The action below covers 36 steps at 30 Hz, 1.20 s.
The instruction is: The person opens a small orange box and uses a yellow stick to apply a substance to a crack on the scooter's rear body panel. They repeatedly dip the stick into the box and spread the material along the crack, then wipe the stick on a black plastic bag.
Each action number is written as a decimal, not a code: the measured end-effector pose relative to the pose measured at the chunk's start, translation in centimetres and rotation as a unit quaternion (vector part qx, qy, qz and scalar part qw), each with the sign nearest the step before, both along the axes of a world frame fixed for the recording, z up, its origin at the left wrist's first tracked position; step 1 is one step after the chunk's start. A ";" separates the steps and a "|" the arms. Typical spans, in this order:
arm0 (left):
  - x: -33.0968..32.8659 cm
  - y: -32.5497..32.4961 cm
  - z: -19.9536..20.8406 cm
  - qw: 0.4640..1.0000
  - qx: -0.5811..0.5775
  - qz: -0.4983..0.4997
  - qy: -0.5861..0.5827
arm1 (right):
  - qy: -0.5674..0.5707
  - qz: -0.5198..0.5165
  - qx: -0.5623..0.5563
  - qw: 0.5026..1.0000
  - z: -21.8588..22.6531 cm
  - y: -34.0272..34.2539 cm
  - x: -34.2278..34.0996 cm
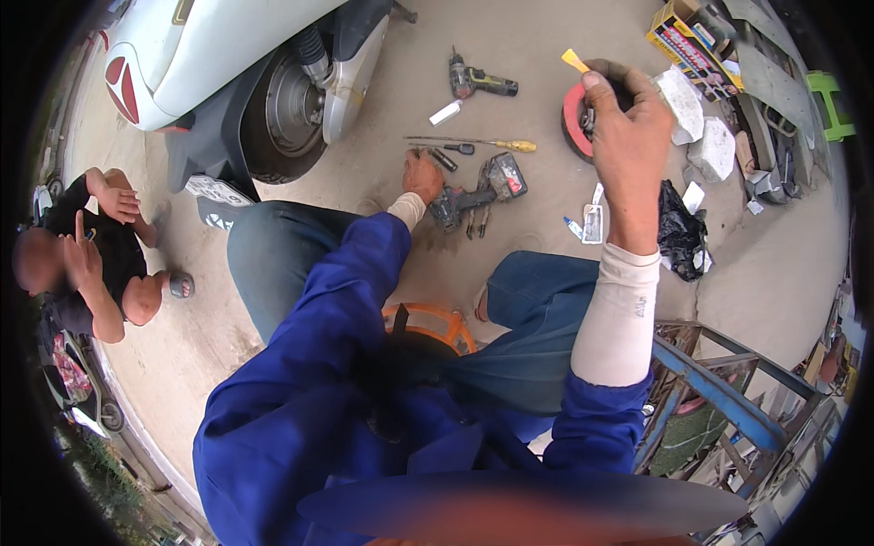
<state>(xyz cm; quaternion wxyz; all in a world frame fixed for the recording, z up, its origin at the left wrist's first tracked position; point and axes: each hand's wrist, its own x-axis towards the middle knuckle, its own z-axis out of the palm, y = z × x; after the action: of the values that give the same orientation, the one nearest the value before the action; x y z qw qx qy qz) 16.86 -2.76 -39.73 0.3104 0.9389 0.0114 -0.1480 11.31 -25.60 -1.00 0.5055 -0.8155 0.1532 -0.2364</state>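
My right hand (633, 123) is raised, its thumb and forefinger pinching a small yellow flat-ended piece (575, 61). Beneath it on the ground lies a round red-rimmed dish or ring (574, 123) with dark contents, partly hidden by the hand. My left hand (423, 175) reaches down low with curled fingers; whatever they hold is hidden. A short dark cylinder (444, 160) lies right beside those fingers. Just right of this hand is a cordless power tool (462, 202) with its battery (507, 176). A yellow-handled screwdriver (517, 146) and a small black-handled tool (462, 148) lie just beyond.
A cordless drill (478, 82) and white tube (446, 113) lie farther off. A white scooter (273, 100) stands at left, near a squatting person (100, 246). At right are white foam blocks (712, 150), a black bag (681, 232), a yellow box (696, 45) and a blue metal frame (719, 391).
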 end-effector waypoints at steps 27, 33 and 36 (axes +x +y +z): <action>0.5 -5.4 36.0 0.787 -0.616 -0.004 -0.032 | -0.039 0.095 0.434 0.895 -2.6 4.2 2.7; 1.0 -4.9 35.7 0.791 -0.609 -0.044 -0.038 | -0.033 0.111 0.407 0.906 -3.4 3.6 2.9; 2.3 -5.7 34.4 0.797 -0.592 -0.067 -0.097 | -0.064 0.085 0.377 0.920 -3.1 3.7 3.2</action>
<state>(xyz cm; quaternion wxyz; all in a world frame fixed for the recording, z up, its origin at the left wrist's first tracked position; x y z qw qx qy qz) 19.17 -8.42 -5.33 0.7947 0.5797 -0.1715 -0.0548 14.46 -21.91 -4.13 0.8022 -0.5580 0.1285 -0.1691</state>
